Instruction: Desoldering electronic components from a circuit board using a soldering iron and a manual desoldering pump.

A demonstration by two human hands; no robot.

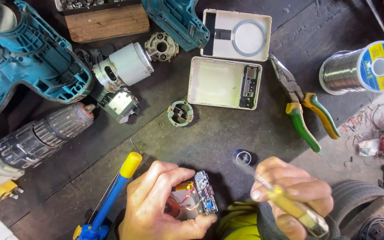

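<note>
- Hands work low in the view, over a dark, stained workbench [227, 133].
- The left hand [158, 202] has its fingers clamped on a small blue circuit board [205, 198] with red wires and a copper coil beneath it; the board sits at the bottom centre, between the two hands.
- The right hand [292, 195] is closed on a yellow-handled screwdriver [290, 206], its blurred shaft pointing up and left, ending just right of the board.
- A small round blue-rimmed part [242, 156] lies just above the right hand.
- A blue and yellow solder sucker [112, 195] lies just left of the left hand.
- Higher up sit the two halves of an opened white plastic case [221, 82], side by side.
- Green- and yellow-handled pliers [305, 113] lie right of the case, with a spool of solder wire [361, 66] beyond them.
- Upper left holds teal drill housing halves [32, 58], a silver motor [123, 66] and a drill chuck with gearbox [41, 135].
</note>
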